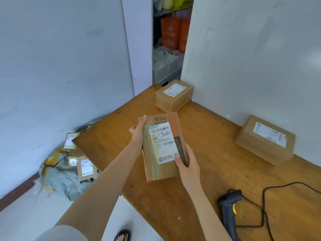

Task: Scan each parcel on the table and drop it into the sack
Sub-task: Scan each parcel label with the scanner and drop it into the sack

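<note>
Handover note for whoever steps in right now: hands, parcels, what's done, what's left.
Left hand grips the held parcel by its left edge. Right hand grips its lower right edge. The label faces up, above the table.
Scanner lies on the table, no hand on it.
Done: several sacked parcels show in the sack on the floor, left of the table.
Left: the held parcel (scanned or not, cannot tell), the corner box and the wall-side box.

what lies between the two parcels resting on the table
Only bare tabletop, in the head view, between the far parcel and the parcel by the right wall; the held parcel is nearer.
</note>
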Action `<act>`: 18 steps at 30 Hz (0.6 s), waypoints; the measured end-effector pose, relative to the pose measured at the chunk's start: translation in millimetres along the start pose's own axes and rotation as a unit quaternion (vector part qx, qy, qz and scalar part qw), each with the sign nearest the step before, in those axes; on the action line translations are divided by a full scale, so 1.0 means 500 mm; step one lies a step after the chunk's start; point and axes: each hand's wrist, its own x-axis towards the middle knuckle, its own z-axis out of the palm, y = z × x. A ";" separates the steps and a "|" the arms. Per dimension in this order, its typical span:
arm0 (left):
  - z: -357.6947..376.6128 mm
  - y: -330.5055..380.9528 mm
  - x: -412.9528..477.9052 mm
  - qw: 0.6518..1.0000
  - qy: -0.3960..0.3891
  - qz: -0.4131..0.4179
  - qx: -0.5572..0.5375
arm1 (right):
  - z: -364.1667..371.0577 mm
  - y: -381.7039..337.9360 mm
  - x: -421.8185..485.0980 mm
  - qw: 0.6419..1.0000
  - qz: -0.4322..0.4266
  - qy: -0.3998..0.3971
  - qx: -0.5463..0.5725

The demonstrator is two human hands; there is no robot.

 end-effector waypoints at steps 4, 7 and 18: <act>-0.137 0.052 0.009 1.000 -0.009 0.017 0.010 | 0.139 -0.058 0.005 0.999 -0.024 -0.041 -0.015; -0.255 0.090 0.016 0.999 0.031 0.005 0.021 | 0.257 -0.092 0.006 0.996 -0.039 -0.077 -0.013; -0.749 0.242 0.059 0.993 0.042 0.024 0.112 | 0.759 -0.192 -0.029 0.989 -0.057 -0.134 -0.013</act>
